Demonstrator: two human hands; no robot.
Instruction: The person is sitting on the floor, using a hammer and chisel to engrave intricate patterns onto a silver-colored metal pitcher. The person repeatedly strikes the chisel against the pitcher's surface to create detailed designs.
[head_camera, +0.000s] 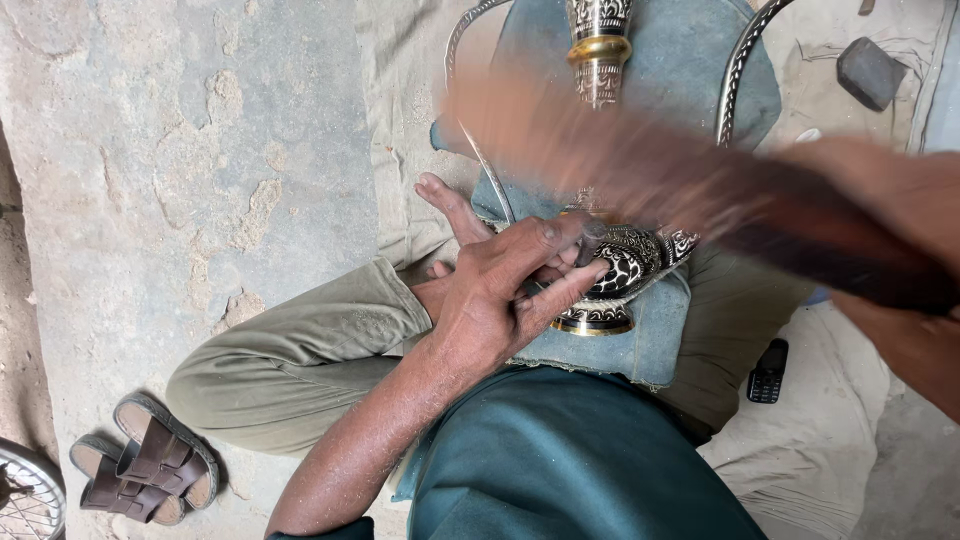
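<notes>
The engraved metal vessel (630, 265) lies on the blue cloth (650, 345) across my lap, above the floor. My left hand (500, 290) pins it, fingers closed around a small punch (590, 235) set on the pattern. My right hand (890, 200) grips a dark wooden mallet (700, 190), blurred mid-swing. I judge the punch must stay steady and upright, and the blows light and square on its head.

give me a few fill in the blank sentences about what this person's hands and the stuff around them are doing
The left hand steadies a black and silver engraved ____ vessel.
The right hand swings a dark tool that looks ____ from motion.
A pair of brown ____ lies on the ground.
A small black ____ rests beside the leg.

Missing words: metal; blurred; sandals; phone
</notes>
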